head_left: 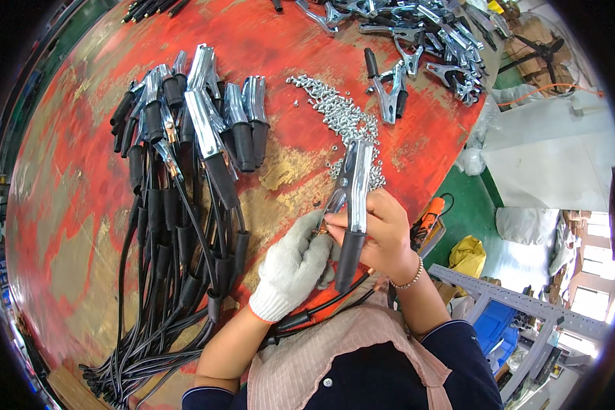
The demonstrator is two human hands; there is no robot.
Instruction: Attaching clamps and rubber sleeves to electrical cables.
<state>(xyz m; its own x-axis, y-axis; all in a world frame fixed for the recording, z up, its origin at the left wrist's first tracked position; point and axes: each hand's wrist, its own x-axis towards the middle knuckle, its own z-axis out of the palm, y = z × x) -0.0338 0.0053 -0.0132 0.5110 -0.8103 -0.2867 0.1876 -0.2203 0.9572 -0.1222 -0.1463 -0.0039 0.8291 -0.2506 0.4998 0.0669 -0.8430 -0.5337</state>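
A silvery spring clamp [358, 181] with a black handle sleeve stands tilted between my hands, jaws pointing away from me. My left hand [293, 263], in a white knit glove, is closed around the clamp's lower left arm. My bare right hand [384, 236], with a beaded bracelet at the wrist, is closed at the clamp's other side. A right fingertip reaches across to a small copper-coloured piece [322, 231] beside the gloved fingers. What exactly that fingertip pinches is partly hidden. A black cable [329, 302] runs below my hands.
Loose metal nuts [341, 116] lie scattered beyond the clamp on the worn red table [273, 205]. To the left is a bundle of clamps on black cables [167, 287]. More clamps [451, 41] are heaped at the far right, near the table's edge.
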